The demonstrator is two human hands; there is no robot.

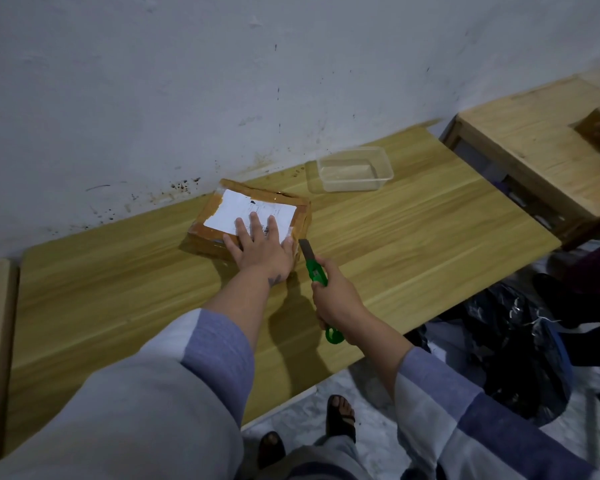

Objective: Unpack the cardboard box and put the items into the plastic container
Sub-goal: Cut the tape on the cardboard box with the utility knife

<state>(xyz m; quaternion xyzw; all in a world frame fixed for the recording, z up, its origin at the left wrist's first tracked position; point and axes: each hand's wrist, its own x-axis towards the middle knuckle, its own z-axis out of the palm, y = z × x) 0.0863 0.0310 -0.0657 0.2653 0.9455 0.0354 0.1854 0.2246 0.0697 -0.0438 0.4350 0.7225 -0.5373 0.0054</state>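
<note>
While the left hand (262,249) lies flat with straight fingers on top of the cardboard box (250,220), pressing on its near edge, the right hand (336,299) is clenched around the green handle of a utility knife (317,271). The knife blade is extended and points up the frame, its tip just beside the box's near right corner; whether the blade touches the tape cannot be told. The box sits at the centre of the frame on a wooden table (413,244), close to the wall (187,81). It is sealed with brown tape and carries a white shipping label (236,207) on top, partly covered by the fingers of the left hand. The plastic container (354,169) stands to the upper right of the box, well apart from it, open at the top and transparent; its contents cannot be made out. A second wooden table (534,143) occupies the upper right of the frame. A dark plastic bag (520,344) lies on the floor at the right, below the table edge. Both forearms wear grey and blue sleeves, and sandalled feet (340,415) show at the bottom centre.
</note>
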